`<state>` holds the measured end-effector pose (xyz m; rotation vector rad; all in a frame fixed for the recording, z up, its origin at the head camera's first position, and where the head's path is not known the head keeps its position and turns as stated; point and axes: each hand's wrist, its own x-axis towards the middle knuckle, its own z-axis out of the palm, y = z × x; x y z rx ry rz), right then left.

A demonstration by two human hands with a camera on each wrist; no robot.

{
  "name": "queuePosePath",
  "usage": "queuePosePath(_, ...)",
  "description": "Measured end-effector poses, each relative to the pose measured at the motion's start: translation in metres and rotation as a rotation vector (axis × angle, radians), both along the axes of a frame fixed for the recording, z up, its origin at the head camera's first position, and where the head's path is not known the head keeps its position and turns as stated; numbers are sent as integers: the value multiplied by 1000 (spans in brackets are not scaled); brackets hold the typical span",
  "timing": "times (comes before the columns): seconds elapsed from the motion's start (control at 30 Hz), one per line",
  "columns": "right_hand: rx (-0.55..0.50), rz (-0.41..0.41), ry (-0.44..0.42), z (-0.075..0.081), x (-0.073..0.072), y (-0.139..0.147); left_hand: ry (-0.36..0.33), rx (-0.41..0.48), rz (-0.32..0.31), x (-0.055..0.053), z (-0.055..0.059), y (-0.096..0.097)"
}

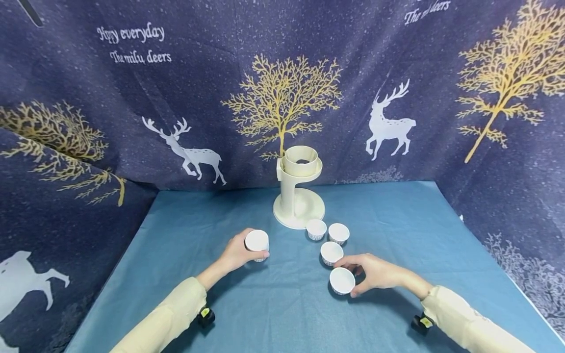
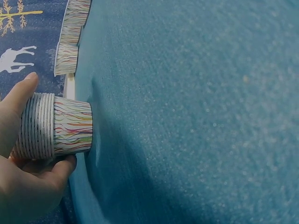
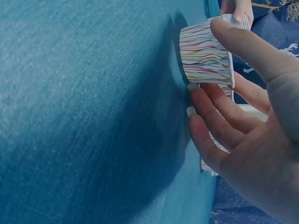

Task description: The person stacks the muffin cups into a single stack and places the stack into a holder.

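Note:
My left hand (image 1: 237, 253) grips a nested stack of white paper baking cups (image 1: 257, 241), upright at the left of centre. In the left wrist view, the stack (image 2: 72, 126) shows several rolled rims and wavy coloured stripes, with thumb and fingers on opposite sides. On the right, my right hand (image 1: 380, 272) holds a single paper baking cup (image 1: 342, 280) between thumb and fingers, mouth up. Its striped wall (image 3: 205, 53) shows in the right wrist view. Just beyond it stand three more cups: a near one (image 1: 332, 253), a right one (image 1: 339, 233) and a left one (image 1: 316, 229).
A cream stand (image 1: 288, 196) with a round base and a raised ring holder (image 1: 301, 164) stands at the back centre, close behind the cups. Blue cloth (image 1: 282, 314) covers the table. A dark printed curtain (image 1: 282, 39) hangs behind and at both sides.

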<state>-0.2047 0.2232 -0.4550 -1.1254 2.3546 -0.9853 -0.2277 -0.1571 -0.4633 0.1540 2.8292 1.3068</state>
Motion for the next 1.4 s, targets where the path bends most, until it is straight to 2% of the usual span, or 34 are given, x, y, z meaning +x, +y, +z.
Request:
queuePosePath(0.37, -5, 13, 12, 2, 0, 0, -8, -39, 16, -2, -2, 0)
queuePosePath(0.87, -54, 52, 41, 10, -3, -2, -5, -36, 13, -1, 0, 2)
queuePosePath(1.07, -83, 70, 27, 13, -4, -4, -7, -37, 12, -1, -2, 1)
queuePosePath(1.3, -91, 67, 16, 23, -3, -9, 3, -33, 8, -2, -2, 1)
queuePosePath(1.4, -82, 73, 17, 21, -4, -10, -1, -38, 11, -2, -2, 1)
